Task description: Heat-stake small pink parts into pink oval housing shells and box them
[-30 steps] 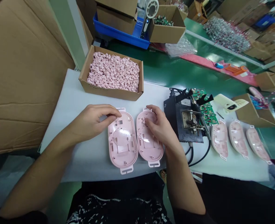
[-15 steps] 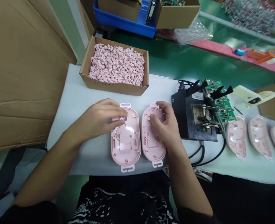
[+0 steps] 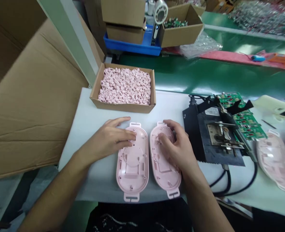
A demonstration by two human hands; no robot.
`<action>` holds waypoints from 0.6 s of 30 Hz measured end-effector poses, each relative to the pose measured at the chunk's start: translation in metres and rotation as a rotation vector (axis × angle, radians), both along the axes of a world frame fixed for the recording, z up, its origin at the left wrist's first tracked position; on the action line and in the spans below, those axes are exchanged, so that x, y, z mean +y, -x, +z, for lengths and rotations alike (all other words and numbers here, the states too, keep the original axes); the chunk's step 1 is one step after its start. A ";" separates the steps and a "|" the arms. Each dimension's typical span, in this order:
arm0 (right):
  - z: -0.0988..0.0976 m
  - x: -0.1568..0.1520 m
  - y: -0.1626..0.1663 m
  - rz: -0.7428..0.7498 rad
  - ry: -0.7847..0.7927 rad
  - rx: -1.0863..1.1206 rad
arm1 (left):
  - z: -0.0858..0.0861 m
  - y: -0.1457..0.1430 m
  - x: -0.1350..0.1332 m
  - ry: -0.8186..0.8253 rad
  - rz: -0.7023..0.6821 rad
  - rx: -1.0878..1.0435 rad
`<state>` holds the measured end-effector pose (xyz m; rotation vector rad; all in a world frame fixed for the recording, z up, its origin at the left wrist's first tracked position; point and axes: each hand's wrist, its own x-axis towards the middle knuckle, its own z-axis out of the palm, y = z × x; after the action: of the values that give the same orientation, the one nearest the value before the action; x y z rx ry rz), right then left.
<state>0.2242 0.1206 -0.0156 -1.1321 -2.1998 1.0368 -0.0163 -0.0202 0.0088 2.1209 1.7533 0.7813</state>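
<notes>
Two pale pink plastic shells lie side by side, inner sides up, at the table's front edge. Over the upper end of the left shell [image 3: 132, 174] is my left hand [image 3: 108, 138], fingers spread and fingertips at the shell's inner surface. Whatever lies beneath those fingertips is hidden. My right hand [image 3: 178, 148] grips the right shell [image 3: 163, 161] at its upper right side, thumb inside and fingers around the outer rim. This shell sits at a slant, its lower end pointing a little right. Both shells have slotted tabs at their ends.
A cardboard box [image 3: 123, 108] full of small pink parts stands behind the shells. Right of my right hand is a black metal device [image 3: 205, 135] with cables. Green circuit boards [image 3: 249, 122] and another pink shell [image 3: 273, 154] lie beyond it. A cardboard sheet [image 3: 41, 112] borders the left.
The view has tilted up, so things sit lower in it. The right shell has turned slightly, lower end to the right. My left fingers have spread, with the index finger raised.
</notes>
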 end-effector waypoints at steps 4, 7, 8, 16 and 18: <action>-0.001 0.001 0.001 0.003 0.012 0.012 | -0.002 0.003 0.000 0.043 -0.043 -0.006; -0.001 0.001 -0.001 0.021 0.007 0.029 | -0.001 0.004 0.000 0.119 -0.047 -0.074; -0.001 0.001 -0.001 0.025 0.006 0.030 | 0.000 0.004 0.000 0.143 -0.052 -0.105; 0.001 0.002 -0.004 0.038 0.017 0.025 | 0.012 0.001 0.000 0.140 0.172 -0.334; 0.001 0.002 -0.003 0.040 0.024 0.030 | 0.012 -0.001 0.001 0.235 0.263 -0.286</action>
<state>0.2274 0.1228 -0.0148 -1.0802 -2.2009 1.0921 -0.0156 -0.0191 0.0208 1.5654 1.8806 0.8482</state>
